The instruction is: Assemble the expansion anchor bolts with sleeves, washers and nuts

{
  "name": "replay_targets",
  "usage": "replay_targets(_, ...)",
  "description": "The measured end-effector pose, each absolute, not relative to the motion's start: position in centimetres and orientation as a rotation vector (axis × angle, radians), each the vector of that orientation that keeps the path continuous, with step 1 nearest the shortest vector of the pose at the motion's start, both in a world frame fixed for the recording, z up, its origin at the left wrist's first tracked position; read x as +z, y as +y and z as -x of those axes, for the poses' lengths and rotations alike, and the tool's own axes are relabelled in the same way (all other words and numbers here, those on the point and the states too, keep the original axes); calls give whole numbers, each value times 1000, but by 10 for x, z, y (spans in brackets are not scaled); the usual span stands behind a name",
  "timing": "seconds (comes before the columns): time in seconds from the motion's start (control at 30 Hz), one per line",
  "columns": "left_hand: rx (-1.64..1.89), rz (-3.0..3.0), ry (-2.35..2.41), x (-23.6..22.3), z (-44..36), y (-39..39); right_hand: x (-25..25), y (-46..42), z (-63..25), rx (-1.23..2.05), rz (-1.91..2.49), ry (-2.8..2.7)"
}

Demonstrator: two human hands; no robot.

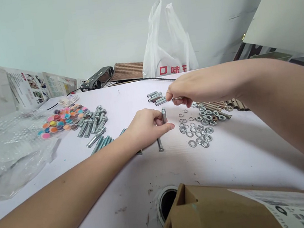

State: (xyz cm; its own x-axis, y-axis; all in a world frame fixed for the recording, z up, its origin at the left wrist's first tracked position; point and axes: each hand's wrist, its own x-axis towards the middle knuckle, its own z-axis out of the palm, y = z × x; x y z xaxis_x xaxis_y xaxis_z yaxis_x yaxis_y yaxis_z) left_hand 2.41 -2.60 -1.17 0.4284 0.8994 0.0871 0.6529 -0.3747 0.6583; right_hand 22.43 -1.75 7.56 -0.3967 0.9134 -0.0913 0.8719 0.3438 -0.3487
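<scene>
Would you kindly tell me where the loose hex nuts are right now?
In the head view, the hex nuts lie right of centre on the white table, just beyond the flat washers and beside the copper-coloured rods.

White bag (168, 50) at back; cardboard box (210, 214) in foreground.

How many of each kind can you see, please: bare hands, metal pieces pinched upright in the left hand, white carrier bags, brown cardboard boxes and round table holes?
Hands: 2 (left hand, right hand)
Pinched metal piece: 1
White carrier bag: 1
Brown cardboard box: 1
Round hole: 1
Total: 6
</scene>
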Motion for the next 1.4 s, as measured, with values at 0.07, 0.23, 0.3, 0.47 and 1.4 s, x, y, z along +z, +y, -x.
replay_targets(0.07,633,-2121,1305,-11,-24,-28,80,-22,-221,647,1687,-2461)
replay_targets(0.23,747,-2091,1280,-8,-23,-29,72,-15,-216,830,1468,-2315)
replay_targets(0.3,750,-2078,1260,-8,-22,-29,66,-13,-215,886,1386,-2245)
replay_targets(0.47,727,-2065,1262,-8,-21,-27,60,-16,-208,871,1368,-2251)
replay_targets(1.4,729,-2080,1223,-11,-20,-25,58,-13,-221,547,1227,-2423)
